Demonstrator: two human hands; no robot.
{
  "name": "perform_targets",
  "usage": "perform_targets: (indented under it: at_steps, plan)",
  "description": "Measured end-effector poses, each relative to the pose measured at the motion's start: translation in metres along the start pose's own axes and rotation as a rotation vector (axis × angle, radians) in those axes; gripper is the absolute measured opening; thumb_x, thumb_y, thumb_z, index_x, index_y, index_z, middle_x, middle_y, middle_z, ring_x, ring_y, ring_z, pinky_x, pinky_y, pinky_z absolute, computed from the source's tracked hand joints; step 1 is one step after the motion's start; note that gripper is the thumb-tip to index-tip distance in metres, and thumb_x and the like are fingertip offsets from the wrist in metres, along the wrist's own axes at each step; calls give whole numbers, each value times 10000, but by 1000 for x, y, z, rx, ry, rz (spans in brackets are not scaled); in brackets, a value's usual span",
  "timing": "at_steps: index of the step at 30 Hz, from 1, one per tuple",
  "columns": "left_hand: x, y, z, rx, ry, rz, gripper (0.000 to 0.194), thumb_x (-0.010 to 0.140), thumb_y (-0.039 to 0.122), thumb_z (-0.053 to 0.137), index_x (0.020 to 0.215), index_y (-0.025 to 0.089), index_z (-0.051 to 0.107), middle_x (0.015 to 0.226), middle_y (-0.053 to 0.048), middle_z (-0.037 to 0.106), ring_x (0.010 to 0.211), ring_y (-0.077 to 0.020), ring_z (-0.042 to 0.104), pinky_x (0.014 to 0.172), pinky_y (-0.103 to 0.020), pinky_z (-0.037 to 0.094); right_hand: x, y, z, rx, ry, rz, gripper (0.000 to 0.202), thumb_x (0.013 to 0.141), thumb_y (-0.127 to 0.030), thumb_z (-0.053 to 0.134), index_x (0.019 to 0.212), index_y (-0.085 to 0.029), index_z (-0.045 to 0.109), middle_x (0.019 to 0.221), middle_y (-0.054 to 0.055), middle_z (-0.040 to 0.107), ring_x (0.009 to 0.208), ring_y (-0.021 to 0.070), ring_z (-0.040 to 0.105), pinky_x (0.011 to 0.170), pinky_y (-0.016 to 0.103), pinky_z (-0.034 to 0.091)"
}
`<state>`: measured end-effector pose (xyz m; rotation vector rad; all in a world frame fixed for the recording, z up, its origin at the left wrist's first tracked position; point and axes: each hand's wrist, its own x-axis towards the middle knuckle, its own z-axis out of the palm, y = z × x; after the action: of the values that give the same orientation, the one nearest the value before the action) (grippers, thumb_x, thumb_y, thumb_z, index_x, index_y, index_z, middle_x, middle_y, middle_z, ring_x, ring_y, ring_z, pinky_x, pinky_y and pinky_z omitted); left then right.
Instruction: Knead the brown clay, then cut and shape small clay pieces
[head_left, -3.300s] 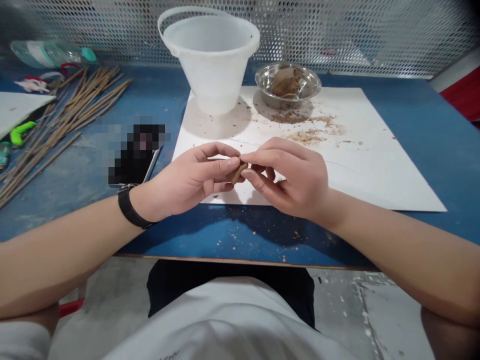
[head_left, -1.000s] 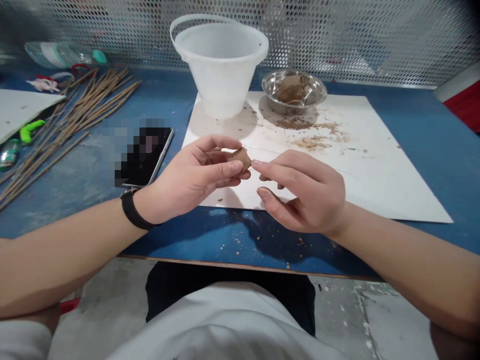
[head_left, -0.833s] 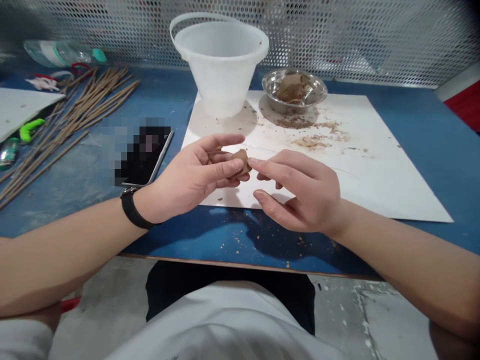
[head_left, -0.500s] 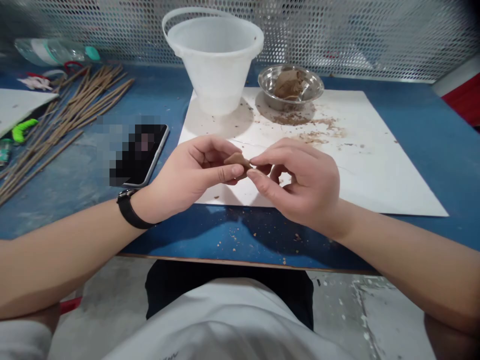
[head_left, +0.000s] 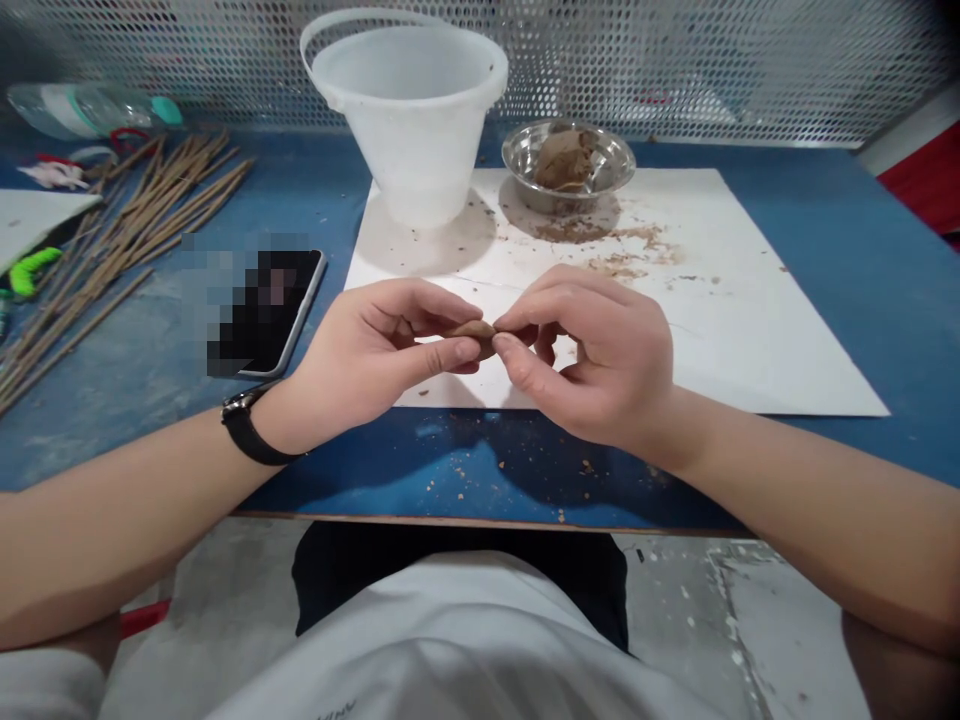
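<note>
A small flattened piece of brown clay (head_left: 474, 329) is held between both hands above the front of the white board (head_left: 757, 330). My left hand (head_left: 390, 345) grips it from the left, thumb on the near side and fingers behind. From the right, my right hand (head_left: 596, 350) pinches its edge between thumb and forefinger. Much of the clay is hidden by the fingers. Behind the hands, a larger brown clay lump (head_left: 564, 160) rests in a shiny metal bowl (head_left: 525, 180) on the board.
A white bucket (head_left: 416, 140) stands on the board's back left. Left lie a phone (head_left: 281, 310), a bundle of thin sticks (head_left: 142, 230), a green object (head_left: 31, 270) and a plastic bottle (head_left: 90, 110). Clay crumbs dot the board and blue table (head_left: 360, 480). A perforated metal screen (head_left: 675, 70) closes the back.
Both hands stay on the clay, which now shows a thinner edge as it has tilted between the fingers. The whole view has shifted slightly, with the table's things appearing a little further left.
</note>
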<state>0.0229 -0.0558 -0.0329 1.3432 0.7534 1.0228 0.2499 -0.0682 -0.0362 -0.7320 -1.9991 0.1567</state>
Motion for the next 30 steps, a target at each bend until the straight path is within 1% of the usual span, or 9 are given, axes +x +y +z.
perform_targets:
  at_steps: [2,6,9,12,14,18,24,26,30]
  plan:
    - [0,-2,-1,-39,-1,-29,250,825,291,996,994,189,842,925,-38,849,859,-210,848,826,-335,725,-1,1,1,-3,13,-47,69,996,-195,690,1028,-221,745,893,32,760,747,150,713,614,283,596]
    - [4,-2,-2,-166,5,-128,261,826,302,996,993,199,824,855,-17,830,794,-179,828,710,-268,705,-4,4,3,-44,9,-161,194,1019,-206,667,1198,-190,739,1004,82,775,891,195,762,777,356,676]
    - [8,1,-3,-239,8,-188,295,799,301,1014,969,179,807,806,-8,801,729,-142,789,619,-206,660,-5,4,3,-67,-5,-177,252,1033,-226,663,1278,-200,718,1032,89,772,918,216,765,802,390,689]
    - [10,0,-4,-286,17,-196,332,786,278,1020,1000,187,782,786,10,781,732,-134,780,596,-188,638,-5,4,2,-64,-55,-188,296,1041,-262,669,1333,-217,694,1030,81,772,910,221,759,793,397,688]
    - [10,-2,-6,-298,10,-185,340,793,259,1013,1018,201,765,784,20,778,737,-135,779,611,-200,645,-5,3,3,-66,-72,-169,311,1045,-266,664,1353,-228,683,1018,71,771,901,214,754,781,379,679]
    - [9,-4,-7,-292,-12,-164,319,796,240,1007,984,209,750,787,22,778,743,-132,770,615,-204,633,-5,3,4,-40,-93,-115,341,1050,-285,650,1380,-206,676,1002,66,764,878,202,745,775,357,667]
    - [9,0,-4,-228,13,-168,306,789,240,1000,953,202,744,785,12,769,736,-142,759,610,-221,614,-4,2,1,-5,-134,-78,358,1054,-288,645,1405,-222,676,994,50,772,856,190,744,762,342,661]
    - [9,1,-3,-225,17,-169,295,792,231,996,952,200,749,774,14,762,721,-136,749,610,-221,613,-4,2,0,-9,-137,-70,341,1056,-290,649,1391,-232,683,973,42,768,838,187,741,761,342,659]
    - [11,-1,-3,-246,40,-185,269,797,239,996,923,186,764,775,7,754,702,-124,726,599,-211,599,-4,2,2,-52,-82,-76,254,1041,-296,723,1284,-222,720,930,39,763,795,175,727,745,327,648]
